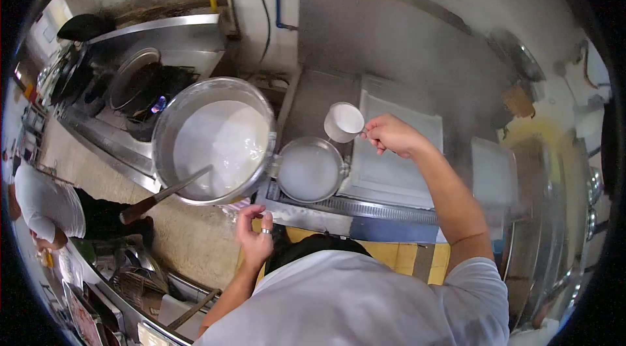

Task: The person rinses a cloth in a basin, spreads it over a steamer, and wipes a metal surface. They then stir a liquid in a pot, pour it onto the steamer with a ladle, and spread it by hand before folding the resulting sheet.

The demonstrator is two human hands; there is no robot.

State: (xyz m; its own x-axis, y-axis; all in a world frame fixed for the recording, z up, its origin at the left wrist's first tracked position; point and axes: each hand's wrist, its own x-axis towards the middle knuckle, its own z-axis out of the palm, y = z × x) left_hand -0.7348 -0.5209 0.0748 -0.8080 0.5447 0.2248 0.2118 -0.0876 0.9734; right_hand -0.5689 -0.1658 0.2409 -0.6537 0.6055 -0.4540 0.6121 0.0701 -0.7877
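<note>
My right hand (391, 134) grips the handle of a small metal scoop cup (343, 121) filled with white liquid, held tilted just above and right of a smaller metal pot (309, 170) of white liquid. My left hand (254, 235), with a ring on one finger, hovers low near my body, fingers loosely curled and holding nothing, just below the rim of a large metal pot (215, 140) full of white liquid. A long ladle (163, 195) with a wooden handle leans in that large pot.
A white steaming tray (391, 163) sits right of the small pot on a steel counter (352, 212). A stove with a lit burner (153, 101) is at left. Another person in a white shirt (45, 206) bends at far left. Utensils and racks (134, 274) lie lower left.
</note>
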